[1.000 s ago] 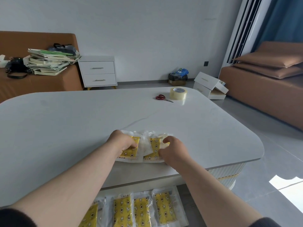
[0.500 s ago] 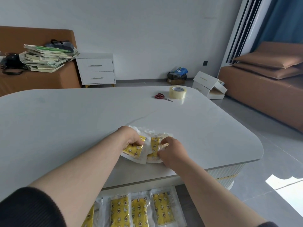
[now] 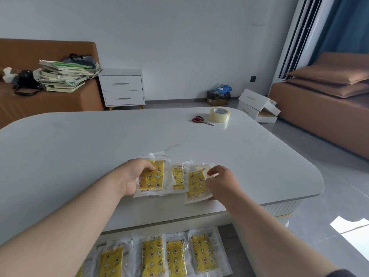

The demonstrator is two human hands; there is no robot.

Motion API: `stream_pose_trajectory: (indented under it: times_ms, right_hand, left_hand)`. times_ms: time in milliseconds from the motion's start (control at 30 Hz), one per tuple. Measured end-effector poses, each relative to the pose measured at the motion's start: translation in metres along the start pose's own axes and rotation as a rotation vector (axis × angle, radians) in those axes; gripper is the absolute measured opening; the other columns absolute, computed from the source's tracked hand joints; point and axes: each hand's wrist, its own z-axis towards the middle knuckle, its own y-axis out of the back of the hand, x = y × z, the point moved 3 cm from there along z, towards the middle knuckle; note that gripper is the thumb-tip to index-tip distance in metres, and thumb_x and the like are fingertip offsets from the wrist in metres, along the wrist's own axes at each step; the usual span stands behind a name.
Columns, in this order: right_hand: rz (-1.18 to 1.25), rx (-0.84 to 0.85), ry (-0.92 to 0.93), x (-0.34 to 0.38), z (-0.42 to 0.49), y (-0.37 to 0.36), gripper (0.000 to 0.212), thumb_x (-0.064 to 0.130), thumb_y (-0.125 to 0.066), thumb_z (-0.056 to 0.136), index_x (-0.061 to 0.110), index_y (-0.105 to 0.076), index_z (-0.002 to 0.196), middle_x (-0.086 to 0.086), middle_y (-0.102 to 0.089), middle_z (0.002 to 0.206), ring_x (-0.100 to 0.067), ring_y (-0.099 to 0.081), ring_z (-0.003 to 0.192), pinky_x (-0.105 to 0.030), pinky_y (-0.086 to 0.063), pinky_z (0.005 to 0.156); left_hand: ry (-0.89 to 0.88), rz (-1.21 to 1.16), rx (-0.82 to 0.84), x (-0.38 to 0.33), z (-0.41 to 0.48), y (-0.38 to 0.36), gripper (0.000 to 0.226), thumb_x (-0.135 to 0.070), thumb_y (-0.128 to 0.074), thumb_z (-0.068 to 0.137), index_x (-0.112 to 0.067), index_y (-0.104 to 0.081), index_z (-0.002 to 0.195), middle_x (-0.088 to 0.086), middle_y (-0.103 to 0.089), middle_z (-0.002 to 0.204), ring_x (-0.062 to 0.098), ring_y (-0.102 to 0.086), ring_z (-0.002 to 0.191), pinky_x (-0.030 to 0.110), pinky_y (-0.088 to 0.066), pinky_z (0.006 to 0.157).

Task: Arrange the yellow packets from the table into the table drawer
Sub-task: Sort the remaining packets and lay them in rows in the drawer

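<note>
Pickup step: left hand [image 3: 132,177] grips the left packet [image 3: 152,177], right hand [image 3: 224,183] pinches the right packet [image 3: 196,183]. Next: lift both and lay them flat in the drawer [image 3: 116,237].

Your only view comes from your head, wide-angle, facing forward and down. The white table [image 3: 79,156] sits close beneath.

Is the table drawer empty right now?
No, several yellow packets lie side by side in the open drawer.
</note>
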Motion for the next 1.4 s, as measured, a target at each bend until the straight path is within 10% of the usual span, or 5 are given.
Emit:
stream_pose_trajectory:
  times_ms: [233, 667, 867, 1033, 1400]
  right_hand:
    - [0.085, -0.013, -0.164, 0.008, -0.006, -0.007, 0.024, 0.015, -0.078, 0.075, 0.009, -0.056, 0.081, -0.012, -0.068, 0.091, -0.028, -0.070, 0.084, -0.045, -0.061, 0.072]
    - [0.395, -0.186, -0.201, 0.028, 0.006, -0.011, 0.011, 0.008, -0.073, 0.082, 0.007, -0.062, 0.080, -0.011, -0.065, 0.082, -0.029, -0.067, 0.075, -0.043, -0.061, 0.073]
    - [0.204, -0.116, -0.116, 0.039, -0.006, -0.070, 0.025, 0.012, -0.074, 0.072, -0.003, -0.063, 0.089, -0.021, -0.071, 0.089, -0.037, -0.071, 0.080, -0.051, -0.060, 0.067]
    - [-0.198, -0.193, -0.021, 0.043, -0.007, -0.076, 0.023, 0.010, -0.060, 0.078, 0.011, -0.042, 0.063, -0.001, -0.046, 0.059, -0.016, -0.043, 0.050, -0.021, -0.031, 0.042]
    - [-0.536, -0.118, -0.043, 0.053, -0.007, -0.096, 0.032, 0.038, -0.065, 0.078, 0.012, -0.047, 0.078, 0.001, -0.054, 0.083, -0.025, -0.055, 0.091, -0.030, -0.045, 0.076]
  left_hand:
    - [-0.015, -0.069, -0.077, 0.021, -0.018, 0.043, 0.006, -0.003, -0.059, 0.089, -0.001, -0.064, 0.091, 0.014, -0.071, 0.067, 0.025, -0.069, 0.053, 0.030, -0.056, 0.042]
    - [-0.140, -0.100, -0.078, 0.029, -0.023, 0.083, 0.014, -0.007, -0.072, 0.080, -0.002, -0.067, 0.092, 0.016, -0.075, 0.084, 0.028, -0.070, 0.076, 0.038, -0.054, 0.071]
    - [-0.144, -0.123, -0.102, 0.032, -0.018, 0.093, 0.023, -0.008, -0.075, 0.078, -0.002, -0.065, 0.097, 0.014, -0.075, 0.082, 0.030, -0.069, 0.082, 0.043, -0.054, 0.083]
    - [-0.142, -0.157, -0.101, 0.030, -0.017, 0.100, 0.023, -0.007, -0.073, 0.080, -0.001, -0.065, 0.100, 0.011, -0.075, 0.076, 0.028, -0.069, 0.076, 0.036, -0.054, 0.067]
    - [-0.138, -0.150, -0.122, 0.030, -0.020, 0.115, 0.036, -0.008, -0.075, 0.079, 0.001, -0.061, 0.111, 0.018, -0.072, 0.096, 0.032, -0.069, 0.086, 0.041, -0.055, 0.078]
